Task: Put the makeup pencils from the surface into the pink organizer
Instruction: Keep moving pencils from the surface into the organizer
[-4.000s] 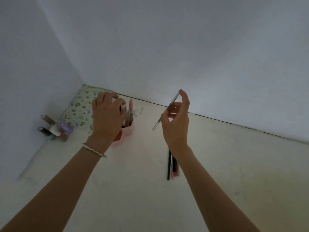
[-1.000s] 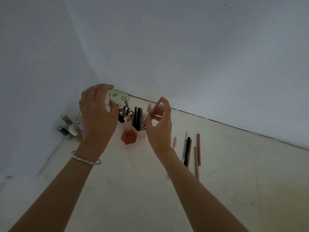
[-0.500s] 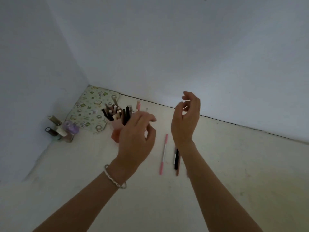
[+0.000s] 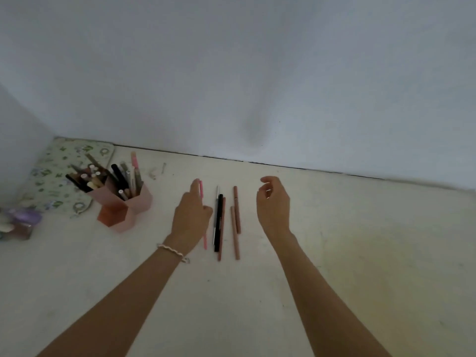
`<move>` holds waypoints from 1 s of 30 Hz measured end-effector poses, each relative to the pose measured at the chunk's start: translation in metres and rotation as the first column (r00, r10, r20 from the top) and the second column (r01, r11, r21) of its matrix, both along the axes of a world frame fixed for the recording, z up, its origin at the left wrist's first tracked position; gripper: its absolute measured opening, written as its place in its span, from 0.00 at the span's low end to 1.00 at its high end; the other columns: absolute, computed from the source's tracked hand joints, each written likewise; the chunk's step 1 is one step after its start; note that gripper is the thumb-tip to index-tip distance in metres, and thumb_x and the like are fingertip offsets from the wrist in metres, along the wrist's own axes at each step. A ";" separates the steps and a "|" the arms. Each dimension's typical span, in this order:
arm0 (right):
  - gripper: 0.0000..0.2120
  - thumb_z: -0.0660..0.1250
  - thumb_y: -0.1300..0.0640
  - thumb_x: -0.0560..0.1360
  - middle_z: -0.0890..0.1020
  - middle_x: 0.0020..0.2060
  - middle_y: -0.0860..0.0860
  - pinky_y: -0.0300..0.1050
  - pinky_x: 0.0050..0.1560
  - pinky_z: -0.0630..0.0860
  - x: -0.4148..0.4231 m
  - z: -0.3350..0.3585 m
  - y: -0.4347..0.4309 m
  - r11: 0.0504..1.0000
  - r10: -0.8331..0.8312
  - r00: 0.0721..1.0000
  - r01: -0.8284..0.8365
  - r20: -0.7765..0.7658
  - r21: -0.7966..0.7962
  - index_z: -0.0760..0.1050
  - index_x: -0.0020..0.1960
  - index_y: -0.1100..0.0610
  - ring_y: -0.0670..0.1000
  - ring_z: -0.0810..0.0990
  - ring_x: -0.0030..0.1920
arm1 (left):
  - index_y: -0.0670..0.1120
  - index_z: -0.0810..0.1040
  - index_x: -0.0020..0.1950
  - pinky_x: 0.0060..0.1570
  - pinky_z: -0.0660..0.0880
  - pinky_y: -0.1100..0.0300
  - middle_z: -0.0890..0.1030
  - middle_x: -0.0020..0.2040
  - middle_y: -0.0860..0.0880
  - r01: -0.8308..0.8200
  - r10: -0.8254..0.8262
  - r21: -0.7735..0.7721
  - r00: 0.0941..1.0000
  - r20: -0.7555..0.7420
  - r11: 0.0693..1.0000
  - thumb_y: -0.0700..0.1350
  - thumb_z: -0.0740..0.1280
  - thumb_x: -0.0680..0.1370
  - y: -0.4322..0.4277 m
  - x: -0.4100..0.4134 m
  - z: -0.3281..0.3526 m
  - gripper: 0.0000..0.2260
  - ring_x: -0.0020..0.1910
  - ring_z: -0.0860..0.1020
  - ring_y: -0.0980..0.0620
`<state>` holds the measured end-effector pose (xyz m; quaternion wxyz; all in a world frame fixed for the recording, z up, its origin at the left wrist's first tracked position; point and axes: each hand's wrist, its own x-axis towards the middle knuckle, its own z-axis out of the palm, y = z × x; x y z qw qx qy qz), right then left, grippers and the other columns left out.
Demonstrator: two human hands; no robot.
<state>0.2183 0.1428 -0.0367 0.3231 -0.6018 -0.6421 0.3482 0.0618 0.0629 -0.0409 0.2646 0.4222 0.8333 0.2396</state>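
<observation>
- Pink organizer, made of joined hexagonal cups, stands on the pale surface at the left of the frame. Its cups are crowded with upright and leaning pencils and sticks.
- At the middle of the frame the left hand lies low over the pink pencil. The forefinger stretches along the pencil's far end and the thumb bends in on the right side.
- That hand hides the pencil's middle, so I cannot tell whether the fingers grip it or only rest on it.
- A beaded bracelet circles the left wrist.
- Right of centre the right hand hangs above the surface with its fingers loosely curled. It holds nothing and is apart from every pencil.
- Between the two hands lie five more pencils, roughly parallel, their far ends towards the wall.
- Three of them sit close together: a thin silver pencil, a black pencil touching it, and a brown pencil just to its right.
- After a small gap come a farther tan pencil and a nearer tan pencil, side by side and overlapping in length.
- In the left corner behind the organizer lies a floral mat.
- Small bottles sit at the left edge, too blurred to tell apart.
</observation>
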 end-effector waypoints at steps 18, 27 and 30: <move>0.21 0.60 0.64 0.76 0.76 0.47 0.53 0.47 0.41 0.75 -0.053 0.007 0.023 0.974 0.160 0.963 -0.190 0.216 0.124 0.68 0.68 0.54 0.54 0.77 0.41 | 0.52 0.66 0.70 0.37 0.78 0.66 0.78 0.41 0.52 -0.146 0.178 0.713 0.984 0.031 0.686 0.41 0.64 0.79 -0.021 -0.057 0.114 0.21 0.36 0.81 0.56; 0.23 0.62 0.65 0.75 0.77 0.44 0.44 0.29 0.43 0.74 -0.106 0.071 -0.003 0.928 0.221 0.900 -0.076 -0.374 0.365 0.67 0.60 0.40 0.44 0.79 0.42 | 0.53 0.66 0.67 0.39 0.73 0.77 0.80 0.52 0.49 -0.128 0.403 0.702 0.883 -0.240 0.700 0.44 0.67 0.79 -0.041 -0.142 0.101 0.19 0.39 0.79 0.57; 0.21 0.63 0.65 0.75 0.77 0.47 0.44 0.35 0.46 0.77 -0.122 0.073 -0.018 0.921 0.259 0.883 -0.103 -0.392 0.376 0.68 0.61 0.43 0.47 0.80 0.43 | 0.50 0.72 0.63 0.42 0.77 0.64 0.79 0.50 0.48 -0.050 0.323 0.594 0.874 -0.364 0.803 0.43 0.66 0.79 -0.042 -0.149 0.081 0.13 0.41 0.79 0.54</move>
